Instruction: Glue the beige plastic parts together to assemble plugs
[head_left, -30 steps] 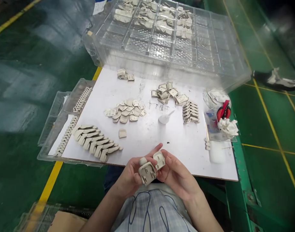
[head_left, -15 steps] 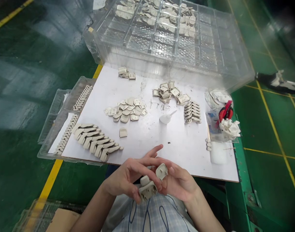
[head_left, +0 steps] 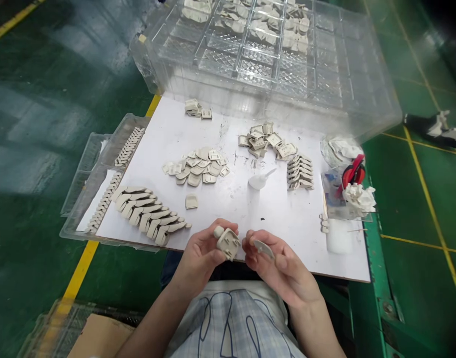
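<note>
Head view: over the white board's near edge, the left hand pinches a beige plug body while the right hand pinches a thin flat cover. Both look light, rigid and smooth, best held by their edges.

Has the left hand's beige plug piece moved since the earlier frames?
Yes. The beige plug piece in the left hand has risen toward the white board edge, apart from the right hand.
</note>
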A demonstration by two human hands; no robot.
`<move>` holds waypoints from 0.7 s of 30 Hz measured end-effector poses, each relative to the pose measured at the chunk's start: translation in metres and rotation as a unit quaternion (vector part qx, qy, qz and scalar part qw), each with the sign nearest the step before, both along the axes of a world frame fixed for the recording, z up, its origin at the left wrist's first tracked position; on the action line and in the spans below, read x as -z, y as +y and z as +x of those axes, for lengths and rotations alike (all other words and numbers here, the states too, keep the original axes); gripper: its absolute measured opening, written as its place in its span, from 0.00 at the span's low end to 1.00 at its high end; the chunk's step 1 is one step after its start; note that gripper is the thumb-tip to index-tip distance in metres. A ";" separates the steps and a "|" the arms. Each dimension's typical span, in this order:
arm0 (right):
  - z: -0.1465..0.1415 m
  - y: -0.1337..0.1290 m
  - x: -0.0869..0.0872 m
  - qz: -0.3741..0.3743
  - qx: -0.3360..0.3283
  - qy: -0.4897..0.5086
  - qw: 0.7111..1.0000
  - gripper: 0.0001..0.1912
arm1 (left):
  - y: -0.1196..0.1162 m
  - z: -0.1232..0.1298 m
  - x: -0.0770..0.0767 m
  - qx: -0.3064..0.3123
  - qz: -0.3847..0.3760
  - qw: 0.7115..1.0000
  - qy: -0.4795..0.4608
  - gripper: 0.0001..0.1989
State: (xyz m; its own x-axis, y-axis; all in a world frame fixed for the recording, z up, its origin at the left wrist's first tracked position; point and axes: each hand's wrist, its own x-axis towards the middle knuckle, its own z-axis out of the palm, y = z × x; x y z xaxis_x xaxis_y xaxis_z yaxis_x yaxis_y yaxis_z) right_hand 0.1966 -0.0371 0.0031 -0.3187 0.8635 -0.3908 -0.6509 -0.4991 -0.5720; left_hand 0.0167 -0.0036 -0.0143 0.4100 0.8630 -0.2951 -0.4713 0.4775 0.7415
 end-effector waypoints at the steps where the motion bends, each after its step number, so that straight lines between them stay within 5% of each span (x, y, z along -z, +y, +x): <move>1: -0.001 0.000 -0.001 0.017 0.022 -0.043 0.999 0.18 | -0.001 0.002 -0.001 -0.017 -0.025 0.999 0.014 0.21; 8: -0.015 -0.002 -0.008 0.175 0.095 -0.351 0.915 0.14 | -0.004 0.015 -0.011 -0.045 -0.061 0.997 -0.018 0.23; 21: -0.017 -0.001 -0.012 0.197 0.066 -0.406 0.890 0.14 | -0.003 0.015 -0.008 -0.063 -0.003 0.998 0.002 0.20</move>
